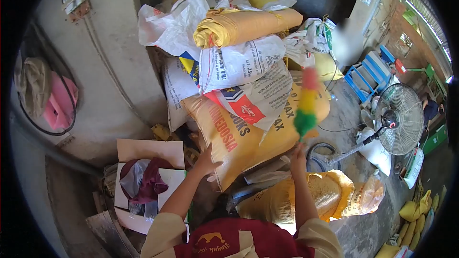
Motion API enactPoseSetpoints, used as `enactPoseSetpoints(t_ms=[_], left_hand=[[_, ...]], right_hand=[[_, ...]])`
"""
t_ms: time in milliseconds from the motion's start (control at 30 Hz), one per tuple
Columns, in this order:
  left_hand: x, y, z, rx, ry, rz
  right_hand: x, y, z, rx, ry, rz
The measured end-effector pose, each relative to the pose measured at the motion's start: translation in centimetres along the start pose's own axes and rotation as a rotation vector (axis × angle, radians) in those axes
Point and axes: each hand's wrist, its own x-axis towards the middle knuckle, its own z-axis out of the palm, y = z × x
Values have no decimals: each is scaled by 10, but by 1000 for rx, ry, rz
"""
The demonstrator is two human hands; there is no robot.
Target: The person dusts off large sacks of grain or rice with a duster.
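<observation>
My right hand (298,159) is closed around the handle of a duster (306,107) with a fluffy red, yellow and green head. The head is blurred and stands upright in front of a large yellow sack (256,148) printed with dark and red letters. At the left lower corner of that sack is my left hand (208,163), fingers apart, against or just beside its side. Piled on the big sack are a white printed sack (241,62), a red and white printed sack (253,100) and a rolled yellow sack (248,24).
Left of me, an open cardboard box (149,149) holds maroon cloth. An open-topped yellow sack (272,200) stands close on my right. Farther right are a standing fan (399,119), a blue rack (368,76) and small yellow sacks (415,210). A wall (107,67) borders the left.
</observation>
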Motion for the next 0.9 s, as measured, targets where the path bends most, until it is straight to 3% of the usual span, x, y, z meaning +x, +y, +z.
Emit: enactPoseSetpoints(t_ms=[33, 100, 167, 267, 333, 367, 400, 433, 533, 567, 667, 700, 767, 900], left_hand=[[17, 3, -3, 37, 27, 48], [45, 18, -11, 67, 55, 108], [66, 41, -24, 427, 19, -48], [109, 41, -27, 447, -64, -50], [128, 37, -17, 394, -121, -31], [130, 43, -8, 542, -199, -82], [133, 55, -8, 688, -274, -133], [124, 71, -26, 628, -431, -66], [126, 57, -23, 613, -387, 37], [128, 54, -20, 618, -389, 46], [132, 56, -21, 698, -363, 72], [128, 66, -27, 596, -434, -32], [128, 71, -29, 496, -511, -129], [122, 82, -35, 383, -414, -273]], right_hand=[[6, 15, 8, -9, 4, 8], [22, 36, 14, -194, -225, 280], [48, 39, 13, -128, -120, 307], [80, 85, 21, -106, 18, 429], [92, 69, 14, -188, 264, 121], [97, 60, 8, -193, 275, 121], [99, 40, -1, -348, 62, 156], [106, 26, -9, -500, -153, 192], [148, 10, -28, -623, -199, 325], [171, 45, -27, -609, -124, 250], [209, 34, -38, -618, 10, 124], [217, 19, -38, -616, 19, 133], [230, -13, -35, -834, -238, 143], [277, 7, -47, -991, -191, 115]])
